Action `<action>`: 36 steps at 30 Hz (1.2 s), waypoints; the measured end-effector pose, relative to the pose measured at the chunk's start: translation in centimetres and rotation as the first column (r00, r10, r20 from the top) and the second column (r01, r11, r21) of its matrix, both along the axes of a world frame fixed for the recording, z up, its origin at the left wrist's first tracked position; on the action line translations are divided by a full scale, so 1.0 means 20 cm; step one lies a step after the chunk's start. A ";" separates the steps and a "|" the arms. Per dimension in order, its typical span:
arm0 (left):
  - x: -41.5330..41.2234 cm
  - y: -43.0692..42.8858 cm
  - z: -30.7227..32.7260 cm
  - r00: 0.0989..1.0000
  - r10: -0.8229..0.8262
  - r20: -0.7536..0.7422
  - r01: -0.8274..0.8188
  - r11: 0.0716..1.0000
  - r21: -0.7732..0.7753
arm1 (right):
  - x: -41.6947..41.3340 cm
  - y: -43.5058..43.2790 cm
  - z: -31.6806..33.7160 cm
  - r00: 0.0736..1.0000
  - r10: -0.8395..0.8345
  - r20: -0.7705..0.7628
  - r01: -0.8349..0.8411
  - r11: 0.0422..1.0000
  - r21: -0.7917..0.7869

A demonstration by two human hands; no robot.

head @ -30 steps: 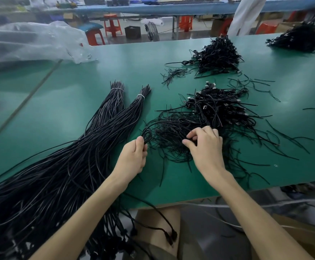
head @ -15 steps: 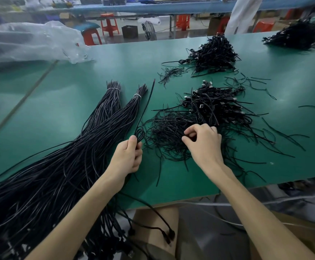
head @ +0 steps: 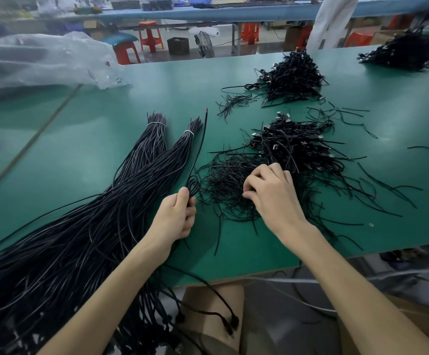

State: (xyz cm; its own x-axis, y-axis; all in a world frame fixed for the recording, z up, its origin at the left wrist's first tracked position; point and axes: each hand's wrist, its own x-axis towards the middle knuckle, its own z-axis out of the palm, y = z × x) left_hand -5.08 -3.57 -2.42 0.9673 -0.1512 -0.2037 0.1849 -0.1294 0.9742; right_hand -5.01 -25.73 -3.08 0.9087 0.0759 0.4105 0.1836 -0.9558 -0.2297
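Head view: green table [head: 101,149] seen from above, both forearms reaching in from 6 o'clock
Left hand [head: 175,216]: clenched round a single cable [head: 200,147], thumb on top, just left of the picture's middle
Single cable: black, gathered in a small loop [head: 194,184] right above the fist; its free end runs off toward 12 o'clock beside the nearer tied sheaf and ends in a reddish tip
Right hand [head: 272,196]: at 3 o'clock of the left hand and apart from it; fingers curled down into the thin ties [head: 223,201]; whether they pinch a strand cannot be told
Thin ties: loose black tangle lying on the table between the two hands and under the right one
Plug cables [head: 295,147]: heap at 12 to 1 o'clock of the right hand, touching the tangle, metal plug ends showing
Long cables [head: 80,226]: thick black sheaf at 9 o'clock of the left hand, spilling over the near edge at 7 o'clock; two far ends tied with pale bands [head: 188,133]
Far heaps: one [head: 292,78] at 1 o'clock, another [head: 408,52] at 2 o'clock near the far edge
Plastic bag [head: 42,60]: clear, crumpled, at 10 o'clock
Stools [head: 149,34]: red, on the floor beyond the table at 12 o'clock
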 end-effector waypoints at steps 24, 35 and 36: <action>-0.03 -0.03 -0.07 0.932 -0.230 0.280 0.215 0.973 0.083 | -0.18 0.28 0.13 0.790 0.499 -0.356 0.461 -0.101 0.882; -0.04 -0.04 -0.03 0.952 -0.214 0.221 0.185 0.972 0.142 | -0.17 0.25 0.10 0.762 0.542 -0.355 0.416 0.010 0.909; -0.04 -0.04 -0.02 0.959 -0.196 0.204 0.172 0.977 0.129 | -0.17 0.25 0.10 0.775 0.532 -0.342 0.399 0.009 0.917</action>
State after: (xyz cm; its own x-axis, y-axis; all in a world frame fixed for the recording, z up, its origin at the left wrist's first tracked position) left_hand -5.93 -4.39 -2.89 0.9476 -0.3188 -0.0194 -0.0639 -0.2486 0.9665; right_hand -8.44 -20.78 -1.12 0.9357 0.1363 -0.3255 -0.3517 0.2833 -0.8922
